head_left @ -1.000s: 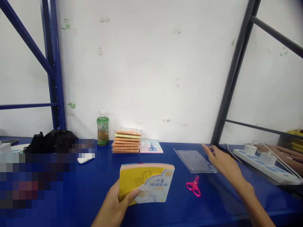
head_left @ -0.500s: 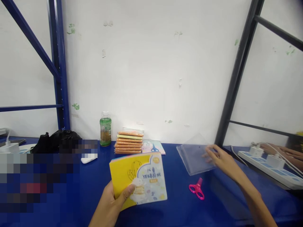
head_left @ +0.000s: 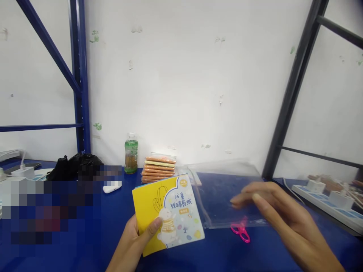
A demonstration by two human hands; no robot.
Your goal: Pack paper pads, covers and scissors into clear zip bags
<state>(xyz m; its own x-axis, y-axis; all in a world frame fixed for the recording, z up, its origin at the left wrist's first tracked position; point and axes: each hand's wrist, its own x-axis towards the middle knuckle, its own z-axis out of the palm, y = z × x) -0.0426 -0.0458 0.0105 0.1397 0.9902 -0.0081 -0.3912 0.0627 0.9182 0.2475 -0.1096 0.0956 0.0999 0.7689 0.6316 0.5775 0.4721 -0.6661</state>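
Above the blue table [head_left: 176, 257], the left hand [head_left: 137, 241] grips the yellow-and-white booklet [head_left: 170, 215], while the right hand [head_left: 283, 215], fingers bent, meets the clear plastic sleeve [head_left: 227, 196], its grip unclear, near the pink scissors [head_left: 241, 231].

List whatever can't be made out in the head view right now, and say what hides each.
All in the head view:
- Left hand: most fingers, hidden behind the booklet.
- Right hand: motion blur hides whether its fingertips pinch the clear sleeve.
- Pink scissors: blades, blurred behind the sleeve.
- Flat card by the packets: its picture, behind booklet and sleeve.
- Left side: part of the scene, pixelated.
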